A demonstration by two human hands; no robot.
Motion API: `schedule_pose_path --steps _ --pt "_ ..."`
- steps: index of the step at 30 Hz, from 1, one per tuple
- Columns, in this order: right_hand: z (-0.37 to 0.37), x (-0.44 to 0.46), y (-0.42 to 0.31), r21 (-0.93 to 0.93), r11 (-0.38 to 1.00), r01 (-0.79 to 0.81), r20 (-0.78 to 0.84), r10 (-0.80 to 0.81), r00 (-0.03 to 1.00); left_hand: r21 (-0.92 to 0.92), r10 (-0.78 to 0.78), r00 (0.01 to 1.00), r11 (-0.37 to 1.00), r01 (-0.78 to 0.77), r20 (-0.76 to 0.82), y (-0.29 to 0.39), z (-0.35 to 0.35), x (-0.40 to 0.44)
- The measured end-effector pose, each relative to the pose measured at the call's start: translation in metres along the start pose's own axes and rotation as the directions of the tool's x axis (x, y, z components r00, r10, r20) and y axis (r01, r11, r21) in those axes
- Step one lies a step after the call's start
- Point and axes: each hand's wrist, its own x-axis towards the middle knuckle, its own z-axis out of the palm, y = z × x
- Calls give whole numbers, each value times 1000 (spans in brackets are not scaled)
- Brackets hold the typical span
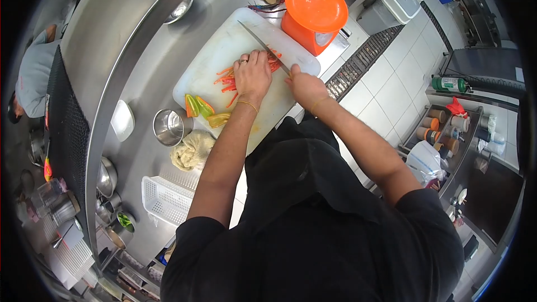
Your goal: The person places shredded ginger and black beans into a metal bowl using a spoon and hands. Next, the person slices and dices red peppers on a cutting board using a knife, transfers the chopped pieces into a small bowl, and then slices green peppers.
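A white cutting board lies on the steel counter in front of me. My left hand, fingers bent and close together, presses red bell pepper strips against the board. My right hand is closed round the handle of a long kitchen knife. Its blade slants to the upper left, just beyond my left fingertips and over some of the strips. Green-and-orange pepper pieces and a yellowish pepper piece lie at the board's near left edge.
An orange kitchen scale stands by the board's far right corner. Left of the board are a steel bowl, a crumpled cloth, a white basket and a white container. A steel shelf overhangs the counter; another person is beyond it.
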Motion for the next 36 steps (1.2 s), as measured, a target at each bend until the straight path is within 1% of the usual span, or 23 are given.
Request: schedule_pose_path --steps 2,5,8,9,11,13,14,16,17,20,23,24,27,30,33,35,36 --pt "-6 14 -7 6 998 64 -47 -64 997 2 6 1000 1000 -6 2 -1 -2 -2" --pt "-38 -12 -13 -81 994 77 -19 -79 997 13 -16 998 1000 15 57 -2 1 -1" --pt "-34 -39 -17 -36 999 -15 58 17 998 -19 5 999 1000 -6 -34 -2 1 -3" --pt "-10 -29 -12 -12 999 -29 25 30 999 -19 4 1000 1000 -4 -16 -3 0 -4" --pt "13 -5 -10 26 1000 -13 -15 14 1000 -21 10 1000 1000 -10 13 -2 -3 -3" --pt "2 9 -17 51 998 44 -87 -40 995 -27 10 1000 1000 -10 -6 -6 1 5" --pt "1 4 -15 39 998 58 -93 -54 994 -36 16 1000 999 -15 6 -5 2 -3" --pt "-25 1 -16 -13 995 101 -133 -101 986 -66 -2 999 998 0 -34 -4 4 -2" --pt "-33 -8 -18 -26 996 83 -120 -86 989 -82 -19 999 997 15 -49 -4 6 -3" --pt "-36 -48 -19 -61 997 41 -68 -45 997 -79 3 997 997 -10 -78 -2 0 -4" --pt "-24 -72 -16 -95 995 26 -40 -30 999 -49 5 1000 999 -6 -22 -3 -2 -2" --pt "-16 -74 -17 -74 997 11 -40 -14 999 -54 4 1000 999 -5 -15 -3 -2 -3" --pt "12 -60 -13 -9 999 -53 -25 53 998 -63 2 1000 998 -3 -8 -3 -1 -1" --pt "36 -8 -12 73 997 6 -127 3 992 -68 -1 1000 998 0 -21 -3 0 -1" --pt "11 1 -15 33 996 83 -145 -77 986 -80 -4 999 997 1 -39 -3 1 -6" --pt "-11 -26 -21 11 999 44 -101 -42 994 -64 -20 997 998 16 -68 -5 6 -1" --pt "-13 -47 -22 2 1000 19 -62 -19 998 -56 -26 998 998 24 -50 -4 5 -3"
